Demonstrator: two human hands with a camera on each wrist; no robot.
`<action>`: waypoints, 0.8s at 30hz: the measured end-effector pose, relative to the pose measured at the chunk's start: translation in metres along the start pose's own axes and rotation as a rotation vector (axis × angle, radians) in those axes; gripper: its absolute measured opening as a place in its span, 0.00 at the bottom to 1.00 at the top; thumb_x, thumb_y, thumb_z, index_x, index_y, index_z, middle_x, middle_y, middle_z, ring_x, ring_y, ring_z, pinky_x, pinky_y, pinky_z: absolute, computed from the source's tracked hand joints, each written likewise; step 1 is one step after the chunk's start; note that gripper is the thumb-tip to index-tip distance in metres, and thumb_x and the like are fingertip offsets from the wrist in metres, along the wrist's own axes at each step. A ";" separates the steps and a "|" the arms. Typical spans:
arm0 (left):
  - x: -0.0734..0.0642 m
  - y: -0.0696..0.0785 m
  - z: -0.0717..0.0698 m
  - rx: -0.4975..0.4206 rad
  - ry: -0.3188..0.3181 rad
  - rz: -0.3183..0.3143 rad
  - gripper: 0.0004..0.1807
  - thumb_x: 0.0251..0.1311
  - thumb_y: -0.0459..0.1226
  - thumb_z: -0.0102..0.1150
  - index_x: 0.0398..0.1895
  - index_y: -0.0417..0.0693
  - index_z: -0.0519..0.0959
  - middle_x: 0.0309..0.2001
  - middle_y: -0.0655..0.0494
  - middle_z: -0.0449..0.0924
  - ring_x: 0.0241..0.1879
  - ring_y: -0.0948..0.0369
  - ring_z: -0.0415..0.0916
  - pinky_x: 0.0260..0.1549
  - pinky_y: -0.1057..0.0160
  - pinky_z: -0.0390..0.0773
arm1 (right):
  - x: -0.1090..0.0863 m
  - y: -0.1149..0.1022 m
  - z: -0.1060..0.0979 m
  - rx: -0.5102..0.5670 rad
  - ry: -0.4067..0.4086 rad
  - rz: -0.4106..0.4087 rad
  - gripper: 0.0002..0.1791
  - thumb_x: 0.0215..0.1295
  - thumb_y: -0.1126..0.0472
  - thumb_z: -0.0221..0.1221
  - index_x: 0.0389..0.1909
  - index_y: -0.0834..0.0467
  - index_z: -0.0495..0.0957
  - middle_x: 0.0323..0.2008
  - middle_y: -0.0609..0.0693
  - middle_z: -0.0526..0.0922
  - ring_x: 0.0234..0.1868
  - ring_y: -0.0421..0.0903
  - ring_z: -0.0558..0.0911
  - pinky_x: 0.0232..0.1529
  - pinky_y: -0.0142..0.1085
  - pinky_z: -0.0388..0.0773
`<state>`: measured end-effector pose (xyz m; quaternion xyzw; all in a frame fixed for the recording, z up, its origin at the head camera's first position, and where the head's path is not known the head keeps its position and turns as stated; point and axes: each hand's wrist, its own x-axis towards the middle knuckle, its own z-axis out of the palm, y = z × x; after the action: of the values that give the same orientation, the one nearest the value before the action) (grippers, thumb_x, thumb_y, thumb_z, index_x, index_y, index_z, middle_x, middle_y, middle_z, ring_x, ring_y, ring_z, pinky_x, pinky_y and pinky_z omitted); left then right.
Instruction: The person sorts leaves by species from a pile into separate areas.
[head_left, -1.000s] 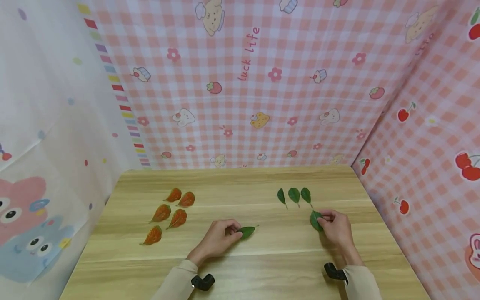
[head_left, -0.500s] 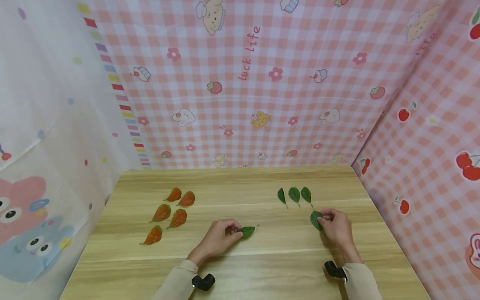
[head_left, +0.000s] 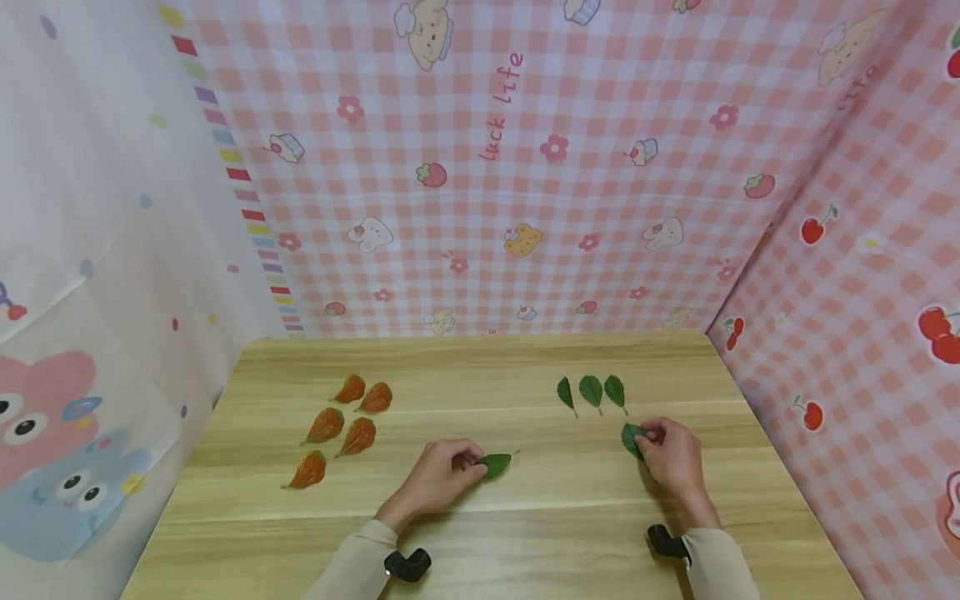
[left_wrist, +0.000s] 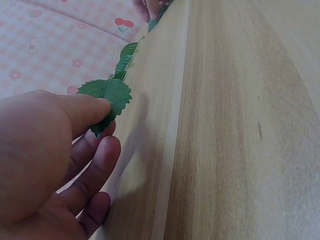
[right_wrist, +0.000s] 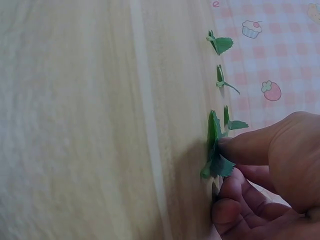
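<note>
Near the middle of the table, my left hand [head_left: 448, 477] pinches a green leaf [head_left: 497, 465] between thumb and forefinger, its stem pointing right. The left wrist view shows the toothed edge of this leaf [left_wrist: 117, 95] beyond the thumb, raised over the wood. On the right side, my right hand [head_left: 672, 457] pinches another green leaf [head_left: 632, 439], partly covered by the thumb and fingers, low at the table. Just behind it lies a row of three green leaves [head_left: 590, 390], stems toward me. The right wrist view has the pinched leaf [right_wrist: 213, 131] beside that row.
Several orange-red leaves [head_left: 326, 426] lie in a loose group on the left of the wooden table [head_left: 465, 375]. A pink checked cloth [head_left: 480, 192] hangs behind the table, with another cloth [head_left: 862, 333] along the right and a white one [head_left: 112, 275] along the left.
The leaf under my right hand has tilted slightly and shows a little shorter. My left hand and its leaf stay in place; the head view has shifted slightly.
</note>
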<state>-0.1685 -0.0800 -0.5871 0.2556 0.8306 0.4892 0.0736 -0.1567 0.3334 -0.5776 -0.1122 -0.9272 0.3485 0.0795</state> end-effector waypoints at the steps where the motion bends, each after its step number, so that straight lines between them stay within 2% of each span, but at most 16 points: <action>1: 0.000 0.000 0.000 -0.003 0.001 -0.001 0.02 0.75 0.34 0.73 0.45 0.46 0.91 0.40 0.53 0.93 0.39 0.69 0.83 0.43 0.70 0.83 | 0.000 0.000 0.000 -0.001 0.007 -0.003 0.12 0.73 0.66 0.72 0.52 0.68 0.89 0.42 0.63 0.91 0.39 0.50 0.87 0.42 0.36 0.78; 5: -0.001 0.001 0.001 -0.007 0.006 0.010 0.02 0.75 0.34 0.73 0.45 0.45 0.91 0.40 0.53 0.93 0.39 0.69 0.83 0.43 0.69 0.83 | -0.001 0.001 0.002 0.002 0.033 -0.010 0.11 0.72 0.66 0.72 0.50 0.67 0.90 0.42 0.63 0.92 0.39 0.50 0.87 0.42 0.35 0.78; 14: 0.000 0.001 0.001 -0.009 0.002 -0.005 0.02 0.76 0.34 0.73 0.45 0.45 0.91 0.41 0.53 0.93 0.39 0.68 0.83 0.43 0.69 0.83 | -0.002 0.005 0.002 -0.011 0.060 -0.062 0.03 0.72 0.67 0.73 0.41 0.63 0.93 0.37 0.58 0.91 0.34 0.41 0.82 0.41 0.34 0.75; 24: 0.001 -0.001 0.002 0.015 0.001 -0.003 0.02 0.76 0.34 0.71 0.47 0.47 0.91 0.42 0.54 0.93 0.39 0.72 0.83 0.44 0.70 0.84 | -0.004 0.007 0.001 -0.014 0.040 -0.066 0.06 0.75 0.63 0.71 0.44 0.63 0.93 0.41 0.60 0.90 0.37 0.44 0.83 0.43 0.35 0.75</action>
<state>-0.1689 -0.0778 -0.5885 0.2547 0.8348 0.4828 0.0721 -0.1521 0.3372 -0.5831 -0.0891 -0.9310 0.3368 0.1089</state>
